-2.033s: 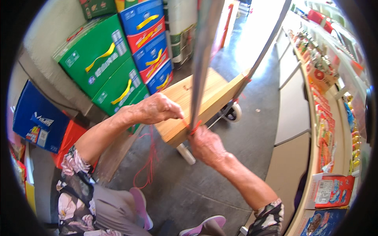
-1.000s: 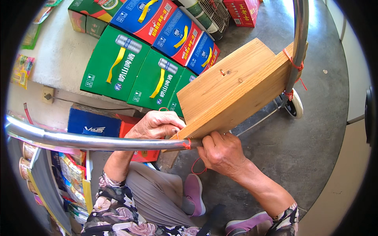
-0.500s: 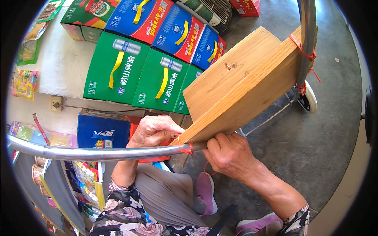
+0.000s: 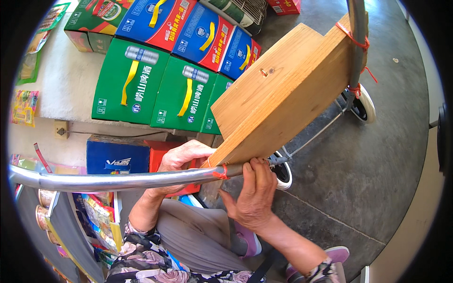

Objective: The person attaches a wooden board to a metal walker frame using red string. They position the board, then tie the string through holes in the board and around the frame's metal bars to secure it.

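Note:
A thick wooden board (image 4: 283,89) lies across a metal hand cart with a curved steel tube (image 4: 118,180) and white wheels (image 4: 364,104). Red string (image 4: 221,172) binds the board's near corner to the tube; more red string (image 4: 354,42) ties the far corner. My left hand (image 4: 181,160) rests on the board's near corner, behind the tube. My right hand (image 4: 255,195) grips the tube just right of the red knot, fingers curled over it.
Stacked green, blue and red drink cartons (image 4: 160,66) stand against a white wall to the left. A blue box (image 4: 118,158) sits below them. Shelves of packaged goods (image 4: 89,212) are at lower left. The floor (image 4: 377,179) is grey concrete.
The view has swung and closed in on the board and the knotted corner. My hands stay at that corner; the right hand has shifted up onto the tube.

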Tool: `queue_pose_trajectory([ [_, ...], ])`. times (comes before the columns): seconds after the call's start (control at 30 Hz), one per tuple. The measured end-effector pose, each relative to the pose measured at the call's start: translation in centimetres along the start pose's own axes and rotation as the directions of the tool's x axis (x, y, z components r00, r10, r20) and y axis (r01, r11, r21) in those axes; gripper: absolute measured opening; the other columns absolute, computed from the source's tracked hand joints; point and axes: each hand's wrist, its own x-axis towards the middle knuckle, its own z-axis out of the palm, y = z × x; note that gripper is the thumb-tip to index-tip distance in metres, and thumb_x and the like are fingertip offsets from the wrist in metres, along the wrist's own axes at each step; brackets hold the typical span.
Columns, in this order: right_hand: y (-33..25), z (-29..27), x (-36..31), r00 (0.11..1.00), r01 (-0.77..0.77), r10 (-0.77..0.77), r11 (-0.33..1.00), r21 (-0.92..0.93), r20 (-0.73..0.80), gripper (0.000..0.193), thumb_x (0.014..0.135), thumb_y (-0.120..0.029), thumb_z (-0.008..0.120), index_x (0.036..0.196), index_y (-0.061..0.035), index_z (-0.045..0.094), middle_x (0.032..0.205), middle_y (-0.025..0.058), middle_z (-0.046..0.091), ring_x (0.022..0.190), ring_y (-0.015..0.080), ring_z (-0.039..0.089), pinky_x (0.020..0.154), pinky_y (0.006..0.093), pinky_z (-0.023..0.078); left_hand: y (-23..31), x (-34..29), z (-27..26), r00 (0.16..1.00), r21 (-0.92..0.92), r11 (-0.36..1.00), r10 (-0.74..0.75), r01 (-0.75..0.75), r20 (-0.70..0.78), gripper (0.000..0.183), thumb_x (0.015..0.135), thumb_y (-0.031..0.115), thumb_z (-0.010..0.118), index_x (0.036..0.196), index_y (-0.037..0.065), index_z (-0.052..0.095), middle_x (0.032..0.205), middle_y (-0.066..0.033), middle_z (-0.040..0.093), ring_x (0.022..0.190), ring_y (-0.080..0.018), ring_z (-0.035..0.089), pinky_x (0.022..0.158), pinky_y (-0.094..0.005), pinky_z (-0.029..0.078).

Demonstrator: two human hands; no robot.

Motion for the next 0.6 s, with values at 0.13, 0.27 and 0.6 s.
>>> queue_pose_trajectory([
  [0.13, -1.5, 3.7, -0.3, 0.969, -0.13, 0.108, 0.988, -0.087, -0.222, 0.078, 0.07, -0.029, 0.074, 0.126, 0.0072, 0.034, 0.127, 0.0247, 0.035, 0.12, 0.0411, 0.037, 0.094, 0.0539, 0.029, -0.3, 0.0, -0.2, 0.998, -0.02, 0.998, -0.065, 0.065, 0.009, 0.031, 0.083, 0.01, 0.066, 0.111, -0.001, 0.061, 0.096, -0.0091, 0.062, 0.08, -0.0136, 0.056, 0.07, -0.0254, 0.045],
  [0.27, -2.6, 5.9, 0.5, 0.893, -0.297, 0.257, 0.953, -0.055, -0.37, 0.069, 0.073, -0.031, 0.071, 0.124, 0.0008, 0.038, 0.124, 0.0214, 0.039, 0.119, 0.0394, 0.038, 0.09, 0.0541, 0.029, -1.5, 0.6, -0.7, 0.993, -0.278, 0.954, -0.117, 0.113, 0.001, 0.023, 0.085, 0.007, 0.063, 0.107, -0.002, 0.064, 0.099, -0.01, 0.063, 0.085, -0.0131, 0.058, 0.074, -0.0252, 0.046],
  [0.6, -2.2, 5.5, -0.3, 0.853, -0.247, 0.228, 0.969, 0.02, -0.47, 0.061, 0.073, -0.027, 0.072, 0.119, -0.002, 0.042, 0.125, 0.0196, 0.037, 0.117, 0.0394, 0.037, 0.09, 0.055, 0.028, -1.1, 0.7, -0.3, 0.991, -0.326, 0.936, -0.126, 0.132, 0.041, 0.017, 0.08, 0.001, 0.067, 0.096, -0.002, 0.068, 0.09, -0.0121, 0.064, 0.081, -0.0171, 0.06, 0.071, -0.0262, 0.048],
])
